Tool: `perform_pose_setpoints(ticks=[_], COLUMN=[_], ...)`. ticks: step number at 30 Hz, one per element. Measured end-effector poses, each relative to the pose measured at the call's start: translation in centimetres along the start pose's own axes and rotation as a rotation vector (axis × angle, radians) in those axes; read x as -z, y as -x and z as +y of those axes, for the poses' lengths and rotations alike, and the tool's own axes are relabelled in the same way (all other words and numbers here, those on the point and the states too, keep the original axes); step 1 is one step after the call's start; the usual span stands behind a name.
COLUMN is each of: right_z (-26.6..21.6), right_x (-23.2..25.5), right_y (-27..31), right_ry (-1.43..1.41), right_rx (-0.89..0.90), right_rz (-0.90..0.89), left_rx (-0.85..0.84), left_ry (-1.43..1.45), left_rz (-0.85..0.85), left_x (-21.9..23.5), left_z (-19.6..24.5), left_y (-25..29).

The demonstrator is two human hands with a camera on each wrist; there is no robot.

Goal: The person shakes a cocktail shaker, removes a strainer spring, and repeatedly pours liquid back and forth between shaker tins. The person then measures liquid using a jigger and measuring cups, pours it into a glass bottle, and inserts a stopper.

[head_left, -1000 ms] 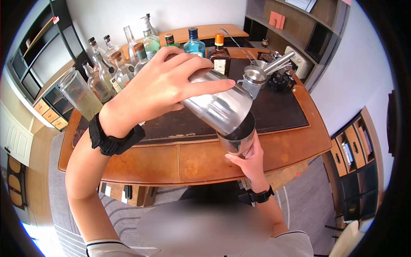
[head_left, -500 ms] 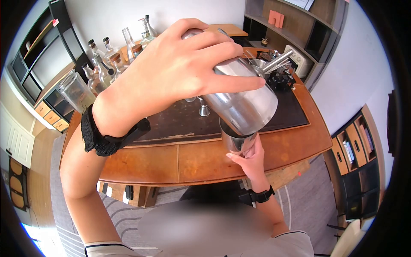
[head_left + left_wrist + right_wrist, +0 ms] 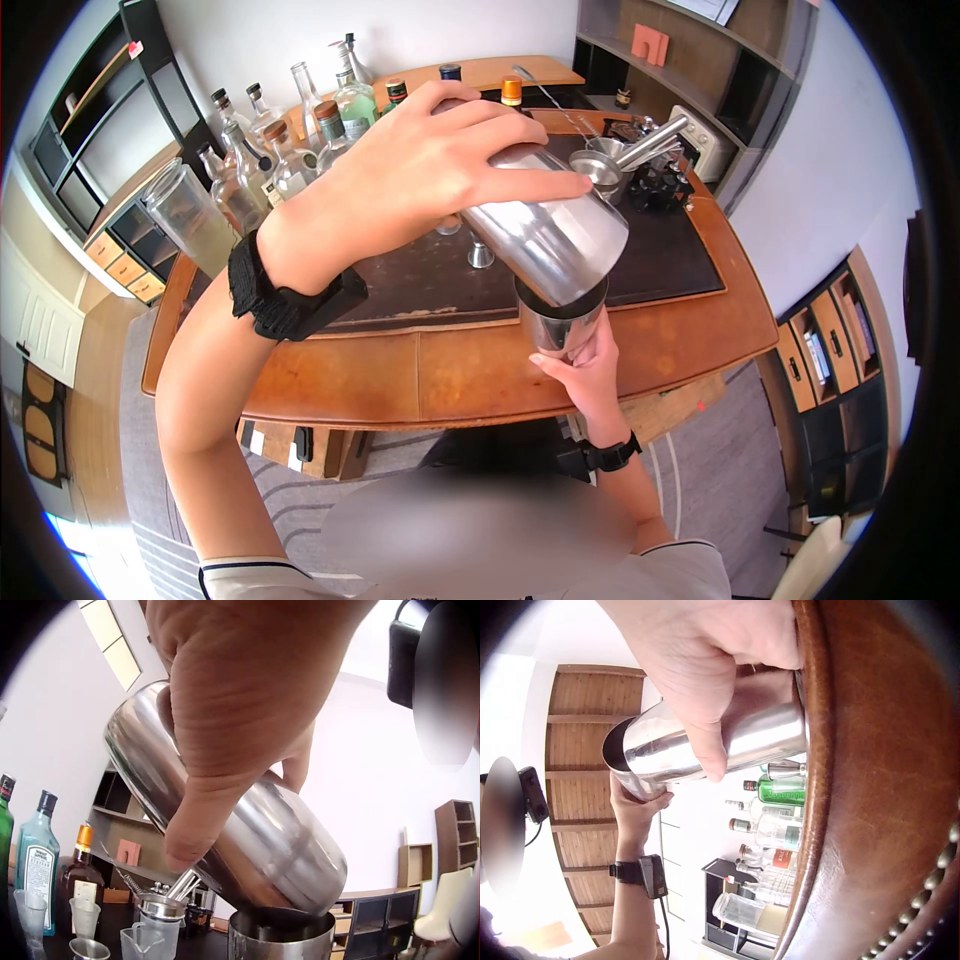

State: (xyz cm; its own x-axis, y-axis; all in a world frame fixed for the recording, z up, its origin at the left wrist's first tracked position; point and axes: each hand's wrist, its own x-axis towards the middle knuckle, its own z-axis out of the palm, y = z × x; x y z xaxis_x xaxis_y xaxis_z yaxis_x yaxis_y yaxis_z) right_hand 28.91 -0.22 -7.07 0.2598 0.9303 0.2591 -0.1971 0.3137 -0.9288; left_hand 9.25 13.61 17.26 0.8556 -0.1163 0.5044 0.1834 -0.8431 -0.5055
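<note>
My left hand (image 3: 410,170) grips a large steel shaker tin (image 3: 555,235) from above, its fingers spread round the upper body. The tin is tilted, its mouth pointing down and to the right. Below it, my right hand (image 3: 588,375) holds a second shaker tin (image 3: 562,330) upright near the table's front edge, thumb and fingers round its lower part. In the left wrist view the tilted tin's rim sits right at the mouth of the lower tin (image 3: 281,949). What is inside both tins is hidden.
Glass bottles (image 3: 292,165) crowd the back left beside a tall glass jar (image 3: 190,215). A jigger (image 3: 481,256) stands behind the tins. Further right are a strainer (image 3: 597,170) and bar tools (image 3: 655,145). A leather-edged table (image 3: 330,380) lies beneath.
My left hand first swung the large tin rightward and up, then brought it slightly back left. It is now further right than a second ago. My right hand has barely moved.
</note>
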Motion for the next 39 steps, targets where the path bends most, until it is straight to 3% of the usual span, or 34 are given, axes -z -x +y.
perform_pose_setpoints(ticks=[8,13,19,30,33,39], right_z=[-0.3,-0.3,-0.4,-0.1,-0.5,-0.3], right_x=[-0.2,-0.2,0.0,0.0,-0.3,-0.1], right_y=[0.0,0.0,0.1,0.1,-0.1,0.0], right_ry=[-0.021,-0.003,-0.021,-0.058,-0.068,-0.053], right_rx=[-0.001,0.037,-0.010,0.002,0.013,0.002], right_rz=[0.004,-0.004,-0.008,0.005,-0.002,0.018], left_rx=[0.041,-0.140,-0.216,-0.167,-0.131,-0.054], left_ry=[0.110,-0.194,-0.177,-0.209,-0.330,-0.208], left_rz=[-0.037,0.123,0.298,0.171,0.131,0.100], left_x=[-0.6,-1.2,-1.3,-1.6,-1.3,0.2], left_z=[-0.3,0.5,1.6,0.1,-0.9,-1.2], left_y=[0.2,-0.7,-2.5,0.4,1.2,0.8])
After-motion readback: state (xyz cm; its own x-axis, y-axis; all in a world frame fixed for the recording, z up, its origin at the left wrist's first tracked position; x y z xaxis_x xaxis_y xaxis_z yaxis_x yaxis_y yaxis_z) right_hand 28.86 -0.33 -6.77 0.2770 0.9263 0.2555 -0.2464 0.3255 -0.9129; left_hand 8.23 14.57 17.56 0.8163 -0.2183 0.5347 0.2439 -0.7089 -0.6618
